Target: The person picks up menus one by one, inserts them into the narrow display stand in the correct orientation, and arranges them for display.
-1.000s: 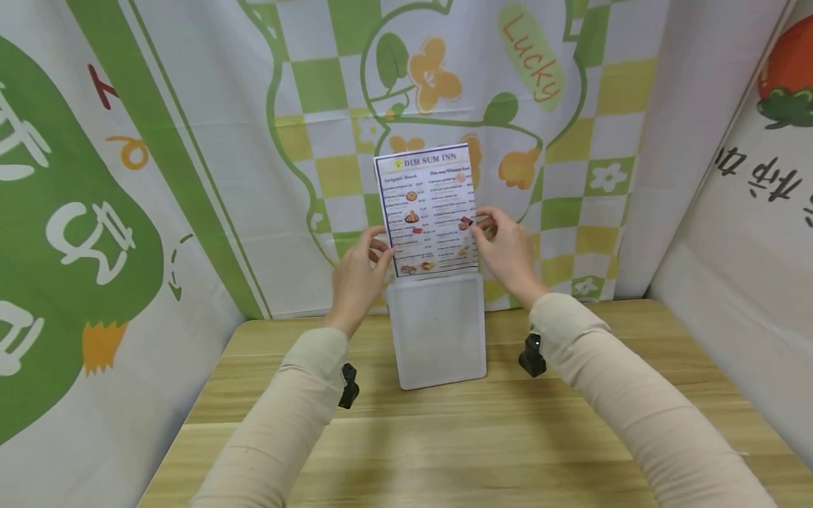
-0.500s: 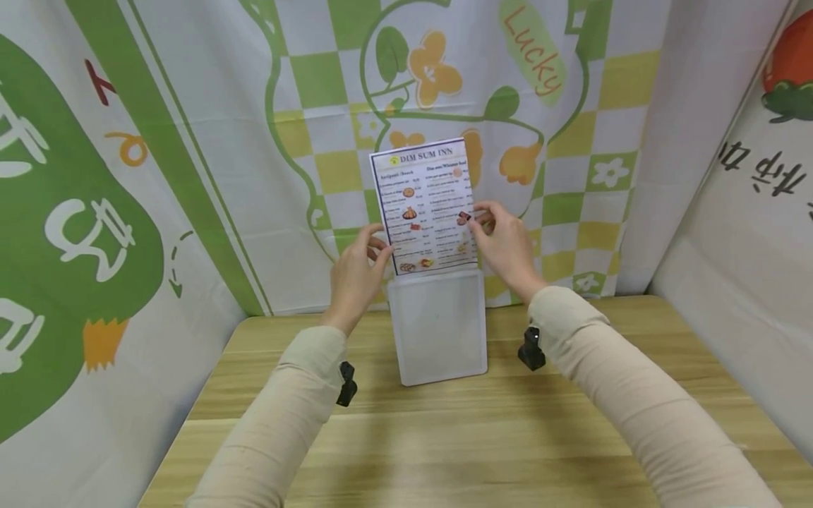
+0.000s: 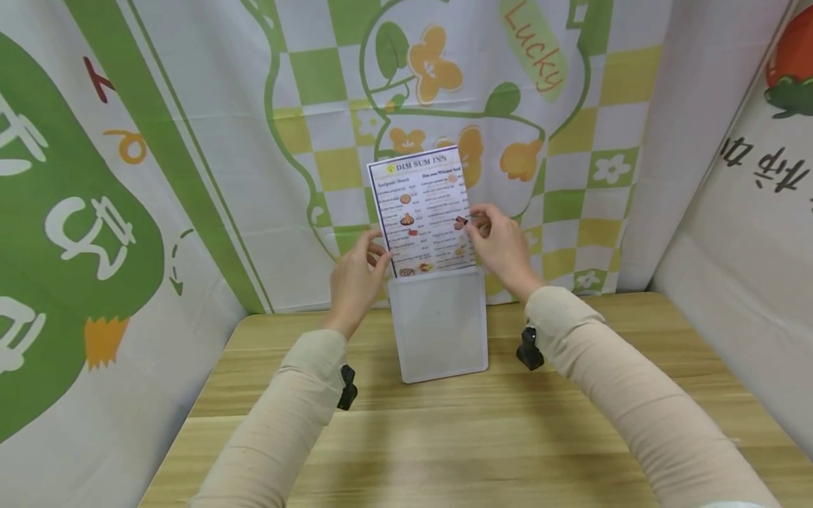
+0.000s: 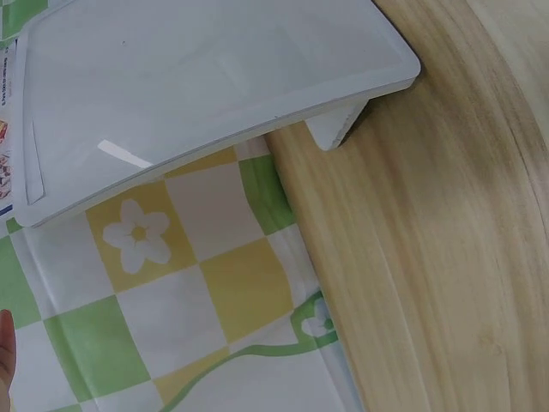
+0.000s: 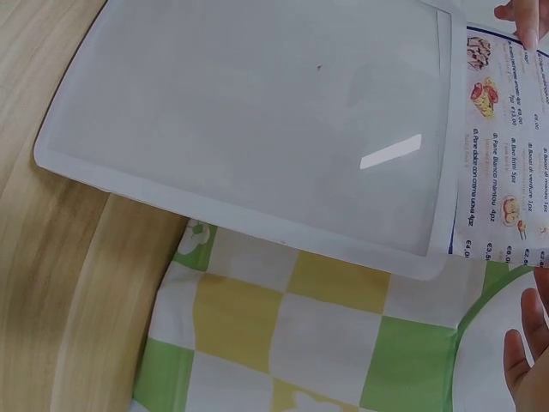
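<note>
A printed menu sheet (image 3: 422, 219) headed "DIM SUM INN" stands upright, leaning slightly left, right above a white display stand (image 3: 438, 328). My left hand (image 3: 356, 279) pinches the menu's left edge low down between thumb and fingers. On the opposite edge, my right hand (image 3: 504, 250) pinches it a little higher. The menu's lower edge meets the stand's top edge; in the right wrist view the printed sheet (image 5: 497, 163) borders the stand's frame (image 5: 377, 257). The stand's front panel is plain, with a clear glossy cover. Only a fingertip of my left hand (image 4: 5, 352) shows in the left wrist view.
The stand rests on a wooden table (image 3: 457, 451), near its back edge. A short white foot (image 4: 334, 124) props it from behind. Close behind hangs a green, yellow and white checked cloth backdrop (image 3: 317, 77), with printed cloth walls (image 3: 730, 212) at both sides.
Over the last half second the menu's top has dipped a little and shifted slightly left. Both hands keep their hold on its edges, and the stand stays in place.
</note>
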